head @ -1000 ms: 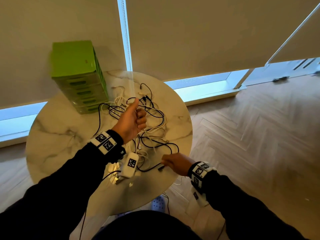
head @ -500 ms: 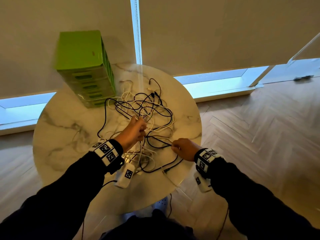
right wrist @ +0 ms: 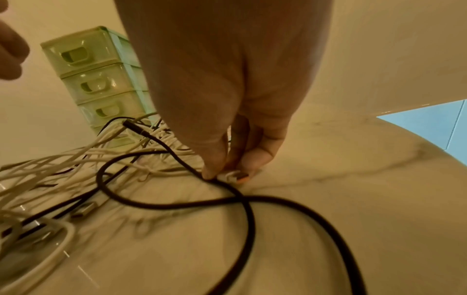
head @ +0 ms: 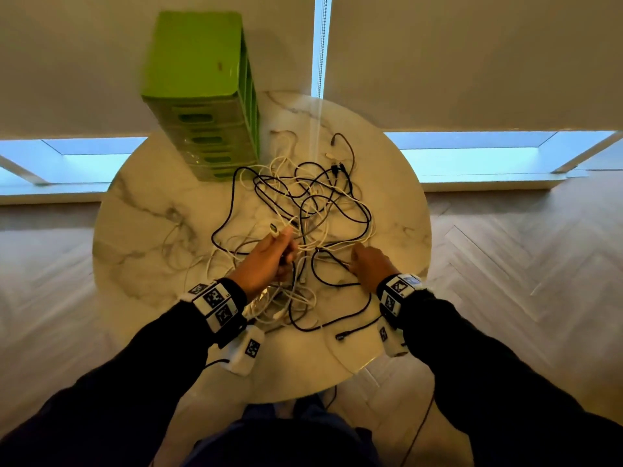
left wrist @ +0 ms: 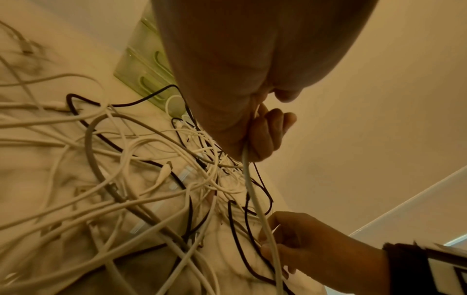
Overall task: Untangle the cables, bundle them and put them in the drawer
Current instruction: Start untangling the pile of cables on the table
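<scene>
Two hands busy: your left hand [head: 269, 256] fingers clamp white cable [left wrist: 255, 199], running down toward right hand [head: 369, 264] fingers pinching white plug [right wrist: 233, 176] at worktop [head: 141, 237].

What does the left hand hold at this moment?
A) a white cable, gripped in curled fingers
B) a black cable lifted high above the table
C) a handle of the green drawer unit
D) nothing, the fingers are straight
A: in the left wrist view the left hand has its fingers curled round a white cable that runs down from the fist into the tangle on the table.
</scene>
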{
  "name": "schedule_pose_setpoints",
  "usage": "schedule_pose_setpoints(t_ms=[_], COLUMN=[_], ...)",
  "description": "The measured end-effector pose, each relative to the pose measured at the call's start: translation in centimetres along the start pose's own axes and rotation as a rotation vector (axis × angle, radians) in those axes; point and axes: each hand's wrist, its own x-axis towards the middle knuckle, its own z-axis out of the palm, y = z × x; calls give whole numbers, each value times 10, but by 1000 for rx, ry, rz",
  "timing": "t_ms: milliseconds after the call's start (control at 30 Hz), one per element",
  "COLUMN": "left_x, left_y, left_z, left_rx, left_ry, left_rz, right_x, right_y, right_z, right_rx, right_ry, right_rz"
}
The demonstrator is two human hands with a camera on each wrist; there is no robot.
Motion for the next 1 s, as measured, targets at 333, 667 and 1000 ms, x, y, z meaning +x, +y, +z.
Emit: schedule_pose_setpoints(t_ms=[333, 667, 1000], left_x=[4, -12, -50], left_y=[8, 23, 18], left_z=[9, 14, -41], left_rx=[-27, -30, 50], left_ry=[13, 167, 226], left_rz=[14, 162, 230], right_x=[-8, -48, -69], right_y=[-2, -78, -152], right_z=[-38, -124, -33], right_rx=[38, 962, 1083], right_ry=[-108, 240, 41], right_rz=[-27, -381, -426])
